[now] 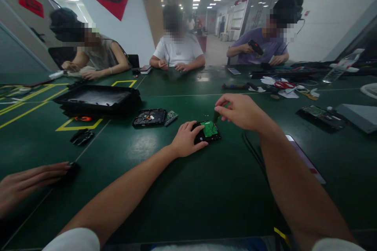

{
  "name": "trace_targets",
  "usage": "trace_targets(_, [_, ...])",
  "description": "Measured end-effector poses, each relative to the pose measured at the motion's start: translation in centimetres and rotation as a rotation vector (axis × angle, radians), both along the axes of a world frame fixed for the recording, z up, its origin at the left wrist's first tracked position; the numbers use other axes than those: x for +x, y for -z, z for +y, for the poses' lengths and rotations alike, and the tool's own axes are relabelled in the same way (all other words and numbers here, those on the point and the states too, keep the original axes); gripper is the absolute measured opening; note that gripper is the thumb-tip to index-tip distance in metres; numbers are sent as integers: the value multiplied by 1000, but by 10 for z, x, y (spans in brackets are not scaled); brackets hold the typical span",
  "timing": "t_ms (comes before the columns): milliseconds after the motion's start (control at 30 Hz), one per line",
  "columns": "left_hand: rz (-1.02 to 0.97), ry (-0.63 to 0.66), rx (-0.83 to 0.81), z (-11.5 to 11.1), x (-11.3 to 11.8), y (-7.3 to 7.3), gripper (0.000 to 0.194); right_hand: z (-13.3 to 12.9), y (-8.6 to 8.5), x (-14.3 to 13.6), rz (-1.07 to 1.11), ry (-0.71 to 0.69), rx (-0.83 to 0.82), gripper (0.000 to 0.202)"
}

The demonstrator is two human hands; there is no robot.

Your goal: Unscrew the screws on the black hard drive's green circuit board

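Lying on the green tabletop (229, 200): one black unit (209, 138) with green board (209, 129). Surroundings: opened black casing (149, 118) and loose circuit board (171, 117) to its left; phone (309, 164) beside the right forearm (282, 157). Left hand (187, 138): spread, braced over the unit's left end. Right hand (240, 111): raised, pinching a dark screwdriver (216, 116) above the board.

Glossy desk (188, 192), dull black case (200, 136), smooth green board (209, 128).
Under the left fingers (199, 129), the case looks like matt plastic, the board in it carrying a faint sheen. Around the fingers the desk is smooth, throwing back light in pale, hazy patches. Beyond them, leftward, the tray (96, 97) seems black plastic with a shinier inner face. Right of the right fingers (225, 99), the phone (306, 160) has a slick, glassy front; farther off, the bottle (341, 68) is clear plastic.
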State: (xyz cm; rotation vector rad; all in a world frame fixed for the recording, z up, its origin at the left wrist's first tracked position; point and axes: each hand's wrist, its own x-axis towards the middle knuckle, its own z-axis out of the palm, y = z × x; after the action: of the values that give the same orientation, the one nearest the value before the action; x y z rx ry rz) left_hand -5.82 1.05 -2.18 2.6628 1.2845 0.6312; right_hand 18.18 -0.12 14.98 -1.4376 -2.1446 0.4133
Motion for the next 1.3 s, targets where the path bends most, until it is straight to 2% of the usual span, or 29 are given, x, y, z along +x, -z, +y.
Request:
trace_targets(233, [4, 2, -7, -1, -1, -2, 79, 1, 0, -2, -61, 14, 61, 20])
trace_targets(467, [4, 5, -16, -2, -1, -3, 79, -1, -2, -3, -58, 67, 20, 29])
trace_targets(667, [22, -5, -7, 0, -1, -1, 79, 0, -1, -1, -47, 11, 25, 15])
trace_targets(833, [8, 3, -16, 0, -1, -1, 79, 0, 0, -2, -36, 7, 45, 17])
trace_targets(1033, [10, -3, 0, -1, 0, -1, 79, -1, -1, -2, -37, 66, 24, 26])
trace_targets(1300, [-4, 0, -28, -1, -1, -3, 78, 0, -2, 0, -78, 10, 38, 15])
